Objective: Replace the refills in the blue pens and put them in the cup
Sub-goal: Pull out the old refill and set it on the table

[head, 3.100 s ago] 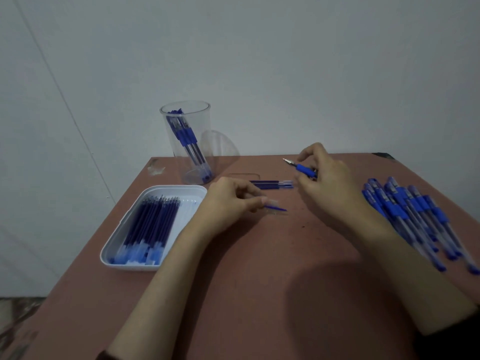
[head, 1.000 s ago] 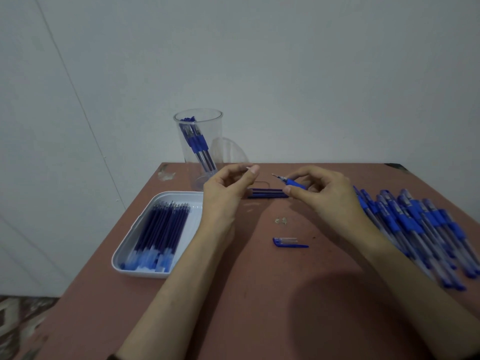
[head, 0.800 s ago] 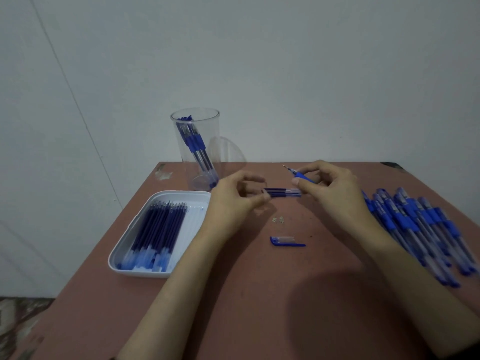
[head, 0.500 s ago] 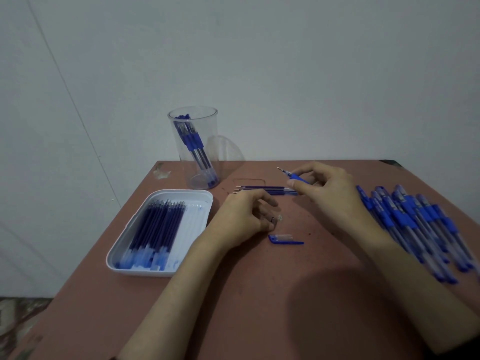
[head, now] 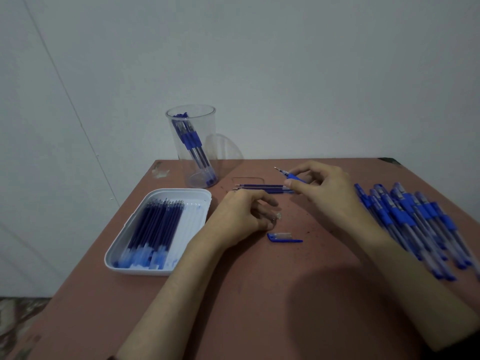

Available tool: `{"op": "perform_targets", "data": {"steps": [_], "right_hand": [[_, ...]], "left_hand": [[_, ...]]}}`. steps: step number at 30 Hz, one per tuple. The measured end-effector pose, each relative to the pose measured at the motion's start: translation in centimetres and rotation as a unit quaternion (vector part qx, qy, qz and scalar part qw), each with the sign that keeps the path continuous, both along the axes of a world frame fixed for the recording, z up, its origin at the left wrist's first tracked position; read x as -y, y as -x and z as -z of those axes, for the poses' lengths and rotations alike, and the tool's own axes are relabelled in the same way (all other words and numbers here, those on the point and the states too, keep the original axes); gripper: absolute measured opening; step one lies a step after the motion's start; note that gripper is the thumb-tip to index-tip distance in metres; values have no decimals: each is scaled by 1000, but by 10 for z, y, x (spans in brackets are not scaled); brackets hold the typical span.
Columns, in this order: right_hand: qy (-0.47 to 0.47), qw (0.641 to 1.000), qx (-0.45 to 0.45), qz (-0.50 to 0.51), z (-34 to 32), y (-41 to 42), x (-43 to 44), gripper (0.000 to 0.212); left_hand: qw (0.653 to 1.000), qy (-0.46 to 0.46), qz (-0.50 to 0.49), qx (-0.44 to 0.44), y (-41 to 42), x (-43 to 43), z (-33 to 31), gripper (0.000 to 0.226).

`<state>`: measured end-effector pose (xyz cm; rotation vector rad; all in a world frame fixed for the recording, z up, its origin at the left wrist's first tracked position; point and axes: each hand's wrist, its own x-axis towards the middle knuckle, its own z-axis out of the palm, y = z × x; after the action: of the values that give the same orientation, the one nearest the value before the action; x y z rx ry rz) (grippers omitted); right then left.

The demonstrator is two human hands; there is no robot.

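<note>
My right hand (head: 330,198) pinches a blue pen (head: 291,176) by its grip, metal tip pointing up-left; the rest of the pen is hidden in the hand. My left hand (head: 241,216) rests on the table with curled fingers, its tips at a small clear piece (head: 279,216); whether it pinches the piece I cannot tell. Three loose refills (head: 259,188) lie side by side just beyond it. A blue pen cap (head: 283,237) lies in front of the hand. The clear cup (head: 192,157) at the back holds several blue pens.
A white tray (head: 181,194) with several dark blue refills sits at the left of the reddish table (head: 259,294). A pile of several blue pens (head: 415,224) covers the right side, close to my right forearm. A white wall stands behind the table.
My left hand has set a refill down with the others and dropped to the table by the small clear piece. My right hand keeps its hold on the pen, hardly moving.
</note>
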<state>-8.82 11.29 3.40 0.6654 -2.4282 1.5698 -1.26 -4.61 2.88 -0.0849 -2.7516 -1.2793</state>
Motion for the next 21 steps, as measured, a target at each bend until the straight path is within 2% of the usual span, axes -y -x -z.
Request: {"op": "perform_targets", "data": {"steps": [4,6,10,12,16,21], "right_hand": [[-9,1000,-8,-3,-1,-1,0,7],[-31,999,-21,-3,-1,-2,-1,7],[-99,992,-70,-26,-3,-7,-1,11],[-122,987,-93,-47,-3,-11,1,11],[-144,981,-115,-62,-3,-15,2,13],[-171,976,-131,-43,-2,-7,-3,13]], "left_hand": [[1000,-5,-3,-1,2,2,2,34],[998,-28,-39,-27,5,3,5,32],[974,-189,-104,-70,7,2,2,30],[968,-219,-98,-73,6,1,-2,28],[971,-209,-84,-78,6,2,-3,12],[974,-181,-105,-81,5,7,-3,14]]}}
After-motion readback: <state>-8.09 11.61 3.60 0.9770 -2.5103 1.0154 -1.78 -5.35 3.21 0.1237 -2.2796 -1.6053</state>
